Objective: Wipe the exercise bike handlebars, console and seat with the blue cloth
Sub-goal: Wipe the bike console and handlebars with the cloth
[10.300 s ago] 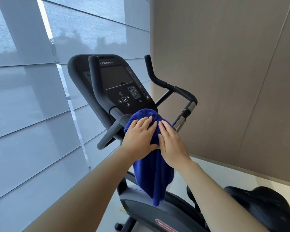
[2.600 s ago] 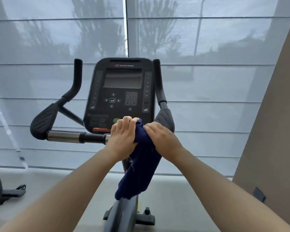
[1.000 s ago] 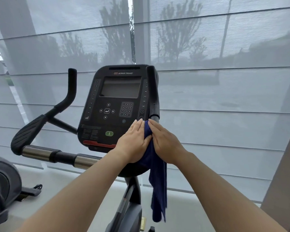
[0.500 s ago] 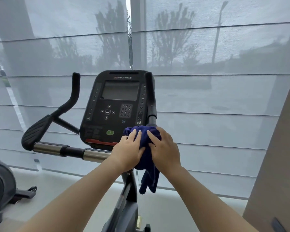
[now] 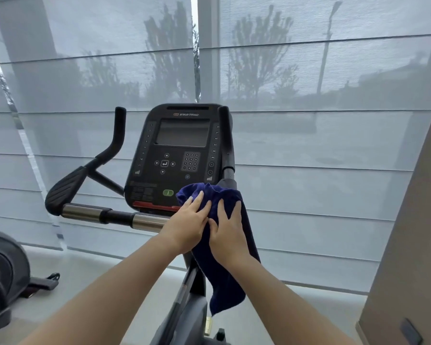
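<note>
Cloth (image 5: 234, 282) hanging blue over the right handlebar (image 5: 226, 145) beside the console (image 5: 182, 150), left hand (image 5: 187, 225) pressing it flat-fingered, right hand (image 5: 228, 235) pressing it, splayed

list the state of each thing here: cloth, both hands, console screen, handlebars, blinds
blue cloth, bunched at the top, tail hanging free
left hand, fingers straight, pressing the cloth
right hand, fingers straight, pressing the cloth
console screen, dark
right handlebar, bend covered by the cloth, upright grip bare
left handlebar, bare, untouched
window blinds, lowered
</note>
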`<state>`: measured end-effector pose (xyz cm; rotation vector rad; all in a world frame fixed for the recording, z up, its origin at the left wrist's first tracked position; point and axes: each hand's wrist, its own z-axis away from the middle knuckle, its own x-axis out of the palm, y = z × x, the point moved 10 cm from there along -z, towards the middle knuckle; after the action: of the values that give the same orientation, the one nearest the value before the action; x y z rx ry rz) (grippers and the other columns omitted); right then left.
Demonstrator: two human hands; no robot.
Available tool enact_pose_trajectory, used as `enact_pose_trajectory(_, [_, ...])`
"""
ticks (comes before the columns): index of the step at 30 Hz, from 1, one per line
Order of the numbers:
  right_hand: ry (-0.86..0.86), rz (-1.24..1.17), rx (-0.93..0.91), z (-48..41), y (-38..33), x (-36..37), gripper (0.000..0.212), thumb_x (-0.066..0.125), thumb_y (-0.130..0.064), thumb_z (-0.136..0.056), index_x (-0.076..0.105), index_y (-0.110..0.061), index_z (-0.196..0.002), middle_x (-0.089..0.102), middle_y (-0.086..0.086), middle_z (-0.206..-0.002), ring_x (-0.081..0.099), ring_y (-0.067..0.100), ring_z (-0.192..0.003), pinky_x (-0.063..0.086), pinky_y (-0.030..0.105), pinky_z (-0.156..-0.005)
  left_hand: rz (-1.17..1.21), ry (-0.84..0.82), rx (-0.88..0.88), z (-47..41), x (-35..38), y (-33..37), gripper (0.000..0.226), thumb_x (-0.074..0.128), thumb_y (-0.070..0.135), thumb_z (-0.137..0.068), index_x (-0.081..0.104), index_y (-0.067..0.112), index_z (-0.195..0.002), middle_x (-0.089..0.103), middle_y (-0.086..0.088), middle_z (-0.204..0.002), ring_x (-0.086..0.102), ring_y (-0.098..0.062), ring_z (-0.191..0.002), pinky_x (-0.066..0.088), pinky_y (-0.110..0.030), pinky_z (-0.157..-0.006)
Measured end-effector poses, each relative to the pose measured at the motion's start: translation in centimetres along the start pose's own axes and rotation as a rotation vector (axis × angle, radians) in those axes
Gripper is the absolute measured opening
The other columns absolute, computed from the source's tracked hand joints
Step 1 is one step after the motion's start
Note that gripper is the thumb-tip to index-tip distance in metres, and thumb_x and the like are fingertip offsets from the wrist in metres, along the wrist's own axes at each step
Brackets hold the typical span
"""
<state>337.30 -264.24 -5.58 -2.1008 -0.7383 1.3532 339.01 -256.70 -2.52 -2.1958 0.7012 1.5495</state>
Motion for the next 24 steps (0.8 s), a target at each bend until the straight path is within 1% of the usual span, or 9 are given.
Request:
enact_pose_trajectory(2, [0.006, 0.029, -0.013, -0.6, 0.2, 0.3, 0.056, 0.029, -0.031, -0.101, 0.003, -0.022, -0.150, -0.015, 0.018, -0.156, -0.007, 0.028, -0.145, 0.011, 0.037, -0.117, 0.065, -0.039, 0.005, -0.6, 0.6, -0.4, 0.048, 0.023, 0.021, -0.101, 0.015, 0.012, -0.147, 0.002, -0.008, -0.157, -0.005, -0.022, -0.144, -0.010, -0.020, -0.108])
enact_pose_trajectory(6, [0.029, 0.004, -0.034, -2.2, 0.9, 0.0, 0.056, 0.030, -0.032, -0.100, 0.005, -0.024, -0.150, -0.009, 0.013, -0.157, -0.004, 0.025, -0.145, 0.014, 0.037, -0.117, 0.174, -0.036, -0.034, -2.2, 1.5, -1.6, 0.050, 0.023, 0.027, -0.101, 0.012, 0.018, -0.148, -0.001, -0.004, -0.158, -0.002, -0.019, -0.144, 0.006, -0.029, -0.115])
enact_pose_trajectory(8, [0.093, -0.021, -0.060, -3.2, 0.9, -1.2, 0.055, 0.037, -0.031, -0.098, 0.017, -0.022, -0.148, 0.009, 0.011, -0.157, 0.016, 0.026, -0.142, 0.028, 0.036, -0.111, 0.232, 0.040, -0.043, -3.1, 1.1, -1.7, 0.049, 0.028, 0.025, -0.100, 0.018, 0.018, -0.148, 0.010, -0.004, -0.156, 0.011, -0.020, -0.142, 0.013, -0.028, -0.113])
enact_pose_trajectory(10, [0.207, -0.075, -0.068, -3.9, 0.8, -3.1, 0.050, 0.052, -0.029, -0.092, 0.039, -0.022, -0.140, 0.036, 0.004, -0.143, 0.044, 0.023, -0.124, 0.042, 0.031, -0.096, 0.231, 0.105, -0.036, -4.0, 0.5, -1.7, 0.048, 0.034, 0.021, -0.099, 0.025, 0.016, -0.146, 0.022, -0.010, -0.150, 0.024, -0.028, -0.134, 0.020, -0.031, -0.111])
enact_pose_trajectory(12, [0.282, -0.144, -0.029, -4.5, 1.2, -4.2, 0.046, 0.062, -0.027, -0.085, 0.053, -0.022, -0.129, 0.050, -0.004, -0.129, 0.055, 0.017, -0.110, 0.046, 0.029, -0.089, 0.260, 0.150, -0.040, -5.0, -0.1, -2.1, 0.046, 0.041, 0.017, -0.096, 0.035, 0.015, -0.142, 0.033, -0.011, -0.142, 0.034, -0.030, -0.126, 0.029, -0.034, -0.107])
enact_pose_trajectory(15, [0.330, -0.202, 0.019, -5.7, 1.9, -4.9, 0.037, 0.067, -0.025, -0.081, 0.063, -0.026, -0.118, 0.060, -0.012, -0.120, 0.059, 0.013, -0.101, 0.046, 0.026, -0.086, 0.322, 0.205, -0.026, -6.8, -1.1, -2.9, 0.042, 0.049, 0.013, -0.092, 0.048, 0.015, -0.134, 0.046, -0.007, -0.130, 0.042, -0.025, -0.118, 0.037, -0.037, -0.101])
enact_pose_trajectory(19, [0.383, -0.229, -0.022, -8.2, 1.8, -6.2, 0.026, 0.065, -0.015, -0.082, 0.071, -0.029, -0.102, 0.069, -0.011, -0.104, 0.062, 0.015, -0.089, 0.036, 0.001, -0.067, 0.293, 0.262, 0.000, -9.5, -1.8, -2.9, 0.038, 0.051, 0.012, -0.091, 0.055, 0.016, -0.128, 0.052, -0.005, -0.119, 0.048, -0.023, -0.110, 0.043, -0.037, -0.093])
enact_pose_trajectory(22, [0.442, -0.231, -0.078, -10.8, 1.4, -7.9, 0.027, 0.064, -0.005, -0.082, 0.073, -0.021, -0.102, 0.071, -0.004, -0.107, 0.062, 0.014, -0.093, 0.029, -0.009, -0.068, 0.244, 0.353, -0.026, -11.6, -2.7, -3.2, 0.033, 0.050, 0.012, -0.092, 0.058, 0.015, -0.124, 0.053, -0.006, -0.115, 0.050, -0.024, -0.106, 0.048, -0.039, -0.083])
enact_pose_trajectory(24, [0.485, -0.215, -0.170, -12.7, 0.2, -9.1, 0.030, 0.061, -0.002, -0.084, 0.072, -0.019, -0.106, 0.067, -0.011, -0.112, 0.060, 0.009, -0.096, 0.028, -0.009, -0.072, 0.196, 0.436, -0.011, -13.3, -3.6, -3.4, 0.035, 0.050, 0.011, -0.092, 0.055, 0.013, -0.126, 0.053, -0.008, -0.117, 0.050, -0.026, -0.105, 0.050, -0.038, -0.081])
